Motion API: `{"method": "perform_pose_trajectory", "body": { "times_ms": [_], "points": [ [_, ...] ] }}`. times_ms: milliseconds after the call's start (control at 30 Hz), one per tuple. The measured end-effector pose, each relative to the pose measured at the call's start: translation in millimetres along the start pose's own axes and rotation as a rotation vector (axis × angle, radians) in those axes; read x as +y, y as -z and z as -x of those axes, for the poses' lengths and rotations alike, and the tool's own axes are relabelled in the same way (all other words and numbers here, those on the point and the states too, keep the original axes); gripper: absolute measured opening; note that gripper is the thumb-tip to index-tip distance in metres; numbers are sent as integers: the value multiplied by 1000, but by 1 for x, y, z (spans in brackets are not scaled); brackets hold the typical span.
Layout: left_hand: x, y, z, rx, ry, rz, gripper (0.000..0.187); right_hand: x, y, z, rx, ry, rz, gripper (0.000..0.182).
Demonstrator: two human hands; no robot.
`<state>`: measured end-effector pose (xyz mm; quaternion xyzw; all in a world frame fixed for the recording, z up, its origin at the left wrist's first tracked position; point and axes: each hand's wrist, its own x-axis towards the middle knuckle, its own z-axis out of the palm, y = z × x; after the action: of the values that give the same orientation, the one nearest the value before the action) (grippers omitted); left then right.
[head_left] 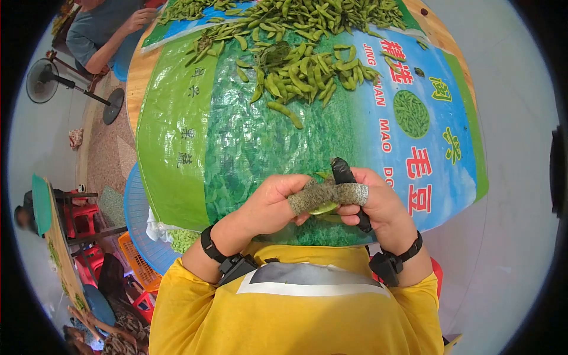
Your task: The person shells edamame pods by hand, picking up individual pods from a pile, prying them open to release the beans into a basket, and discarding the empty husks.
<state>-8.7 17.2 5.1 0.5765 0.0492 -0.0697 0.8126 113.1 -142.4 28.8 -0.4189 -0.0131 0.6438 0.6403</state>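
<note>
Close before my body, both hands meet over a green edamame pod [324, 208]. My left hand [269, 204] pinches the pod, its thumb wrapped in grey speckled tape. My right hand [384, 204] is closed around a slim black tool [343, 171], whose kind I cannot tell; grey tape covers this thumb too, which presses at the pod. Beneath the hands lies a printed green and blue plastic sheet [248, 154] over the table. Farther forward on it rests a loose heap of edamame pods [302, 74], with a single pod [285, 114] nearer to me.
A larger pile of pods [331, 15] covers the far side. To my left is a blue basket [135, 195] with shelled green beans [184, 239] and a white cloth [161, 229]. An orange crate [139, 260], a fan [44, 80] and other people [97, 47] are also on the left.
</note>
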Motion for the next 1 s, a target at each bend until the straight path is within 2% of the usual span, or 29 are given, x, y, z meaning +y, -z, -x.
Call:
{"method": "perform_pose_trajectory", "body": {
  "times_ms": [133, 200, 233, 300, 333, 400, 433, 500, 567, 600, 633, 667, 700, 733, 767, 800, 867, 900, 933, 1000],
  "points": [
    [-3, -6, -2, 115, 75, 59, 28, 8, 1, -5, 8, -47, -118, 20],
    [-4, -8, -5, 278, 197, 179, 29, 12, -2, -9, 111, 127, 47, 17],
    [-3, -8, -7, 280, 197, 180, 29, 11, -3, -8, 109, 126, 48, 17],
    [1, -5, -12, 480, 207, 202, 30, 7, -9, -3, 203, 265, 358, 16],
    [1, -5, -12, 482, 204, 204, 30, 6, -11, -1, 202, 265, 362, 16],
    [2, -4, -11, 577, 59, 82, 27, 6, -15, 1, 451, 530, 695, 18],
    [2, -5, -10, 573, 56, 81, 27, 7, -15, 1, 454, 534, 696, 18],
    [0, -8, -6, 428, -83, -195, 20, 13, -14, -2, 539, 745, 994, 21],
    [-7, -6, -7, 290, -226, -451, 22, 20, -15, -3, 501, 759, 1098, 21],
    [-8, -4, -8, 297, -229, -451, 22, 24, -16, -5, 461, 771, 1198, 22],
    [-8, -3, -8, 265, -221, -421, 23, 26, -16, -9, 418, 821, 1091, 18],
    [-8, -2, -8, 232, -211, -390, 23, 22, -18, -8, 413, 822, 1093, 18],
    [-8, -3, -8, 237, -212, -389, 23, 14, -20, -4, 318, 571, 821, 16],
    [-7, -5, -6, 251, -105, -155, 22, 7, -20, -2, 225, 320, 547, 14],
    [-7, -6, -5, 261, 3, 80, 22, 6, -14, -5, 154, 303, 455, 12],
    [-5, -4, -4, 263, 2, 84, 22, -1, -14, -6, 154, 300, 458, 12],
    [0, 4, -4, 345, 78, 416, 28, -15, -17, -5, 264, 250, 733, 15],
    [5, 7, -3, 362, 52, 491, 33, -13, -8, -13, 216, 499, 1095, 22],
    [4, 13, -1, 368, 49, 495, 33, -16, -2, -15, 210, 496, 1099, 22],
    [-4, 26, 6, 232, 4, 733, 34, -29, -3, -23, 145, 433, 1701, 31]
  ]
}}
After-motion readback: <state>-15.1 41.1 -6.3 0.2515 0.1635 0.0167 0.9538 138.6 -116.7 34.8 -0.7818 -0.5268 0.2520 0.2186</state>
